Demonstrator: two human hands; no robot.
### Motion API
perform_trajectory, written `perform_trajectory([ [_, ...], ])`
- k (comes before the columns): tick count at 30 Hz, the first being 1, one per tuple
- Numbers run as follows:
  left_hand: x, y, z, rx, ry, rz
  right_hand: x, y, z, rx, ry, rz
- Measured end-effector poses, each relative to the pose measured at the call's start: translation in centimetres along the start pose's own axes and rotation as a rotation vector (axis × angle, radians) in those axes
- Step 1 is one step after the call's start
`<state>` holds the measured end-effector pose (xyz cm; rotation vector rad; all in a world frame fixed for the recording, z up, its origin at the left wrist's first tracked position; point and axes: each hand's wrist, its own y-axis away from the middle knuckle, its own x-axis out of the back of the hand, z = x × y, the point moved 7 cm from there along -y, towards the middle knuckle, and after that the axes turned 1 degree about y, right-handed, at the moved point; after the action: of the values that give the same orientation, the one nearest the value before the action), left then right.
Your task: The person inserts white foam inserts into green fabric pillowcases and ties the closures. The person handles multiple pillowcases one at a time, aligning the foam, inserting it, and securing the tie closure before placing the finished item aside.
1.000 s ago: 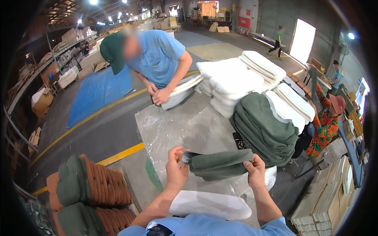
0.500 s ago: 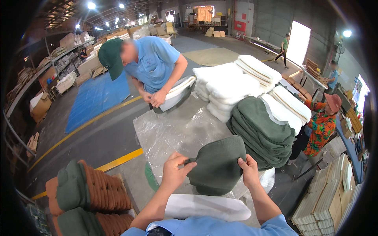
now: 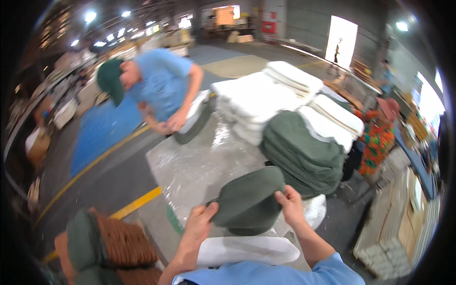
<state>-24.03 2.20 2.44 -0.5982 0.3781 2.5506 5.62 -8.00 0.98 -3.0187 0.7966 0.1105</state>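
Observation:
Between my two hands is a dark green fabric cushion cover (image 3: 249, 197), held up above the plastic-covered table. My left hand (image 3: 199, 221) pinches its left edge with thumb and fingers. At the right edge, my right hand (image 3: 289, 204) grips the cloth, thumb on top. A white padded cushion insert (image 3: 247, 251) lies on the table's near edge, just in front of my body. Beyond the cover, to the right, sits a pile of dark green covers (image 3: 304, 152).
White foam pads (image 3: 256, 99) are stacked at the table's far side. Across the table (image 3: 185, 166) a co-worker (image 3: 161, 85) handles a green-and-white cushion. Brown and green cushions (image 3: 114, 237) stand at lower left. Pale stacked panels (image 3: 387, 232) rise at right, near a person in orange patterned clothing (image 3: 377, 142).
My hands and the cover have shifted slightly left, and the cover's angle has changed. The whole view has swung a little and is blurred. The left fingers now sit closer against the cover's edge.

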Motion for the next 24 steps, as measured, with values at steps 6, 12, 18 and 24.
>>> perform_trajectory([
  [6,-0.1,1.3,-2.2,0.041,0.12,-0.079,-2.9,0.8,-1.1,0.081,0.107,-0.047],
  [12,-1.9,0.4,-1.9,0.042,0.281,-0.206,-1.4,2.4,-2.1,0.055,0.108,-0.024],
  [18,-5.3,1.5,0.0,-0.025,0.312,-0.431,-1.9,2.8,-0.8,0.099,-0.256,-0.178],
  [24,-8.6,1.2,0.5,-0.011,0.347,-0.434,1.9,3.2,-2.6,0.192,-0.129,-0.152],
])
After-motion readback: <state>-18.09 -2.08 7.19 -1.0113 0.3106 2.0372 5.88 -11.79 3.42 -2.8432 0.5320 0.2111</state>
